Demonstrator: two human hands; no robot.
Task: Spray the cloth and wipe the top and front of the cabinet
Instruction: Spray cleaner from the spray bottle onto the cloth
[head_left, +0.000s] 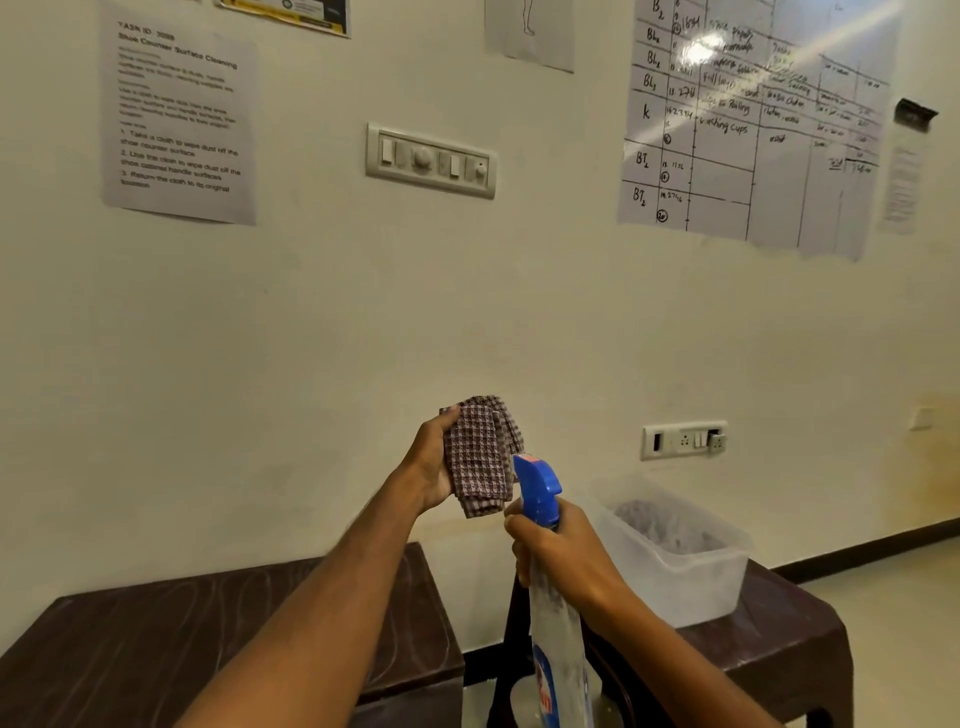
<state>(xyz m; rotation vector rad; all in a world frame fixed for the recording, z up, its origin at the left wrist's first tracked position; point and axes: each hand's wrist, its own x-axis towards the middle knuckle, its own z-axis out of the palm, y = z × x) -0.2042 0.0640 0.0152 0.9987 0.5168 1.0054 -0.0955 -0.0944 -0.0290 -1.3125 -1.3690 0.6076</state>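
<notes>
Right hand (563, 553): nearest the camera, fingers curled round the neck of a spray bottle (556, 623), a clear body with a blue-and-red label low down and a blue trigger head (537, 488) whose nozzle points up and left toward the cloth. Left hand (431, 462): raised just beyond and left of the nozzle, thumb at the top edge and palm behind, gripping a folded checked cloth (480, 457), maroon and white, held upright with its face turned to the sprayer; nozzle and cloth lie very near one another, whether touching cannot be told. Cabinet (156, 649): dark brown, wood-grain top, lower left, standing against the wall beneath the left forearm; only its top surface and right edge show. Stool (779, 649): dark brown plastic, lower right, beside the cabinet with a gap between them. Plastic tub (691, 582): translucent, rectangular, resting on the stool, a greyish bundle inside, blurred. Socket plate (683, 440): white, on the wall above the tub. Switch panel (431, 160): white, with a round dial, higher on the wall. Printed instruction sheet (179, 114): taped upper left. Hand-ruled chart (753, 119): glossy sheet, upper right, with glare.
</notes>
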